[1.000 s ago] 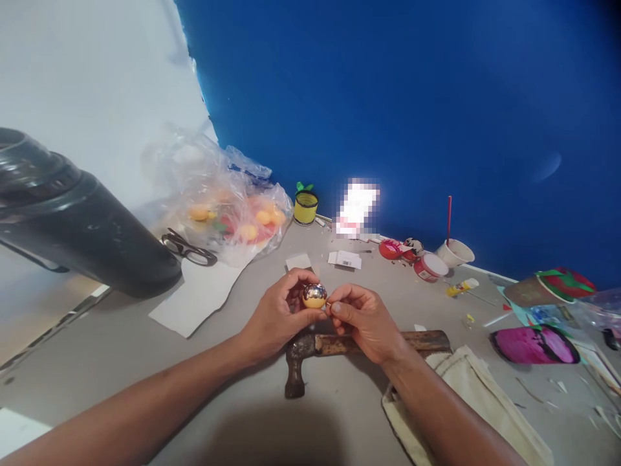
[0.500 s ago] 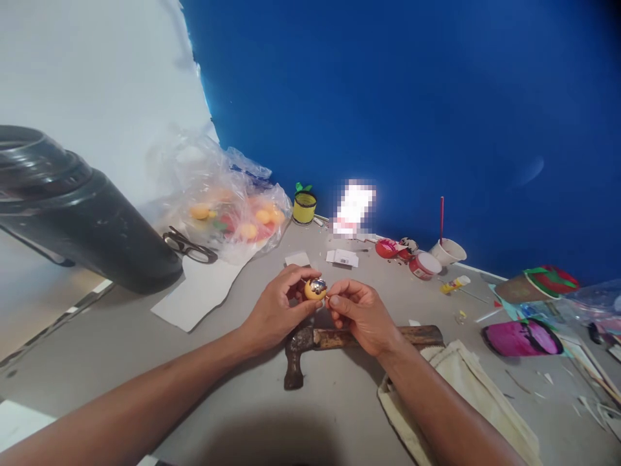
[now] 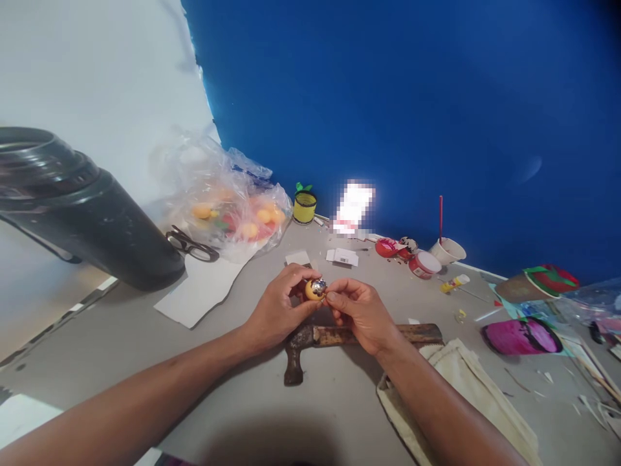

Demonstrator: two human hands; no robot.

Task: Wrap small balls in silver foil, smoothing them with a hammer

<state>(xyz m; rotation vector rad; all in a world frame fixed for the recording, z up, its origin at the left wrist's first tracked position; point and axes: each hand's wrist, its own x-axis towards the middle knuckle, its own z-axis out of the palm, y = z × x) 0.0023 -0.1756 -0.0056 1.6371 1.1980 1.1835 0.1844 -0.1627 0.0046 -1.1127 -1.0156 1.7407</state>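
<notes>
My left hand (image 3: 279, 307) is closed round a small yellow ball (image 3: 315, 288) with a shiny silver patch on top, held above the grey table (image 3: 145, 349). My right hand (image 3: 361, 310) is closed in a pinch at the ball's right side; whatever is between those fingertips is too small to name. Directly beneath both hands lies a rusty hammer (image 3: 310, 340) with its wooden handle running right and its head pointing toward me.
A big black cylinder (image 3: 82, 213) lies at the left, with scissors (image 3: 191, 244), white paper (image 3: 201, 288) and a plastic bag of coloured balls (image 3: 233, 207) behind. A cloth bag (image 3: 466, 388) lies near right. Paint pots (image 3: 424, 264), a cup (image 3: 449, 249), a yellow pot (image 3: 305, 206) and craft scraps line the blue wall.
Both hands with the ball have drifted slightly away from me and the ball has been turned a little; the view shifted slightly too.
</notes>
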